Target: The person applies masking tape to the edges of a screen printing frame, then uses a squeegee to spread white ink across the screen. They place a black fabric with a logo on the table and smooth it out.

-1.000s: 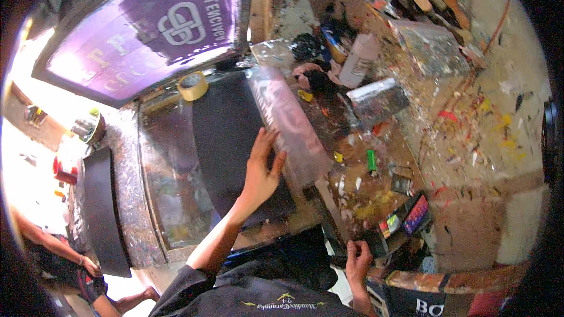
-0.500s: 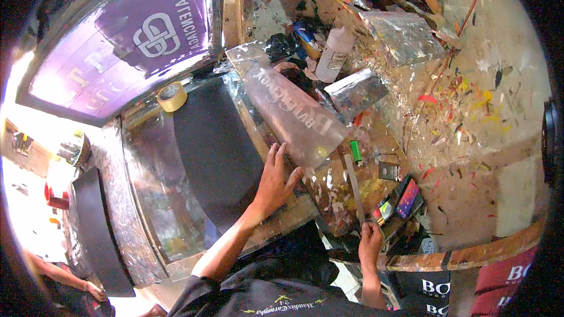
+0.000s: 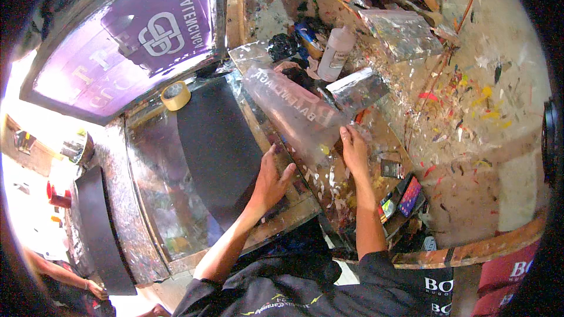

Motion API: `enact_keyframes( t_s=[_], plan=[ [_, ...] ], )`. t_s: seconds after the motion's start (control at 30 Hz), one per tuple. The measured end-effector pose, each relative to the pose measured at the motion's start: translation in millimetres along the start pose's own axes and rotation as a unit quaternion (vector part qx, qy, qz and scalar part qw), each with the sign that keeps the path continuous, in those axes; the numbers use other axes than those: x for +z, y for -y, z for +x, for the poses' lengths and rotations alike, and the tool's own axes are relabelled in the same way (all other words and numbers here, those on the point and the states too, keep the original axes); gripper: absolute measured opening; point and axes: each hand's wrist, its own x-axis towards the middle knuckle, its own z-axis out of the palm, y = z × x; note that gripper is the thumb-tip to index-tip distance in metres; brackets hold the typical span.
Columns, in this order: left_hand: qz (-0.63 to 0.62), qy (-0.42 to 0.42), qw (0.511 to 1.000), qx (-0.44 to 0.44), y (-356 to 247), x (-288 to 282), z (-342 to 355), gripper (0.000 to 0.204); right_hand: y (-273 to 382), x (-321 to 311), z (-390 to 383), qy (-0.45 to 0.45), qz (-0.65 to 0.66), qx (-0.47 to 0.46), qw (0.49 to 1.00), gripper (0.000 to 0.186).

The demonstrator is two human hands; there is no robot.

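A translucent plastic sheet with pale lettering [image 3: 282,97] lies slantwise on a paint-stained board. My right hand [image 3: 355,151] is at its right corner, fingers together and closed on the edge; the thumb side is partly hidden. My left hand [image 3: 269,183] rests at the right edge of a black sheet [image 3: 217,141], thumb spread from the fingers and nothing in it. The black sheet lies on a framed, clear-topped work surface [image 3: 158,182]. A roll of tan tape [image 3: 175,95] sits at the black sheet's far left corner.
A purple printing screen [image 3: 123,47] stands tilted at the far left. Beyond the plastic sheet are a white bottle [image 3: 336,53] and paint-smeared blocks [image 3: 358,89]. A phone [image 3: 409,196] lies right of my right forearm. Another person's arm [image 3: 64,276] shows at lower left.
My right hand has moved up and away from a thin flat strip near the board's front edge to the plastic sheet's corner. The left hand has drawn slightly back from the plastic sheet.
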Motion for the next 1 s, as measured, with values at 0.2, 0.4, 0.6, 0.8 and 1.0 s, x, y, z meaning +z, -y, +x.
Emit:
enact_keyframes(
  t_s=[0.2, 0.4, 0.6, 0.8, 1.0],
  plan=[
    [0.002, -0.003, 1.0, -0.007, 12, 1, -3, 0.074, -26, 53, 20, -0.131, 0.242, 0.016, 0.961, 0.068],
    [0.007, -0.011, 1.0, 0.023, 20, 3, 13, 0.071, -75, 47, 50, -0.047, 0.323, 0.075, 0.942, 0.039],
    [-0.098, -0.004, 0.995, -0.025, 23, 15, 33, 0.059, -65, 36, 46, 0.1, 0.079, 0.072, 0.989, 0.012],
    [-0.124, -0.067, 0.987, -0.075, 27, 9, 30, 0.052, -34, 3, -20, 0.381, 0.007, -0.11, 0.918, 0.02],
    [-0.119, -0.063, 0.985, -0.106, 26, 13, 30, 0.054, -41, -17, 21, 0.247, 0.136, 0.024, 0.959, 0.046]
  ],
)
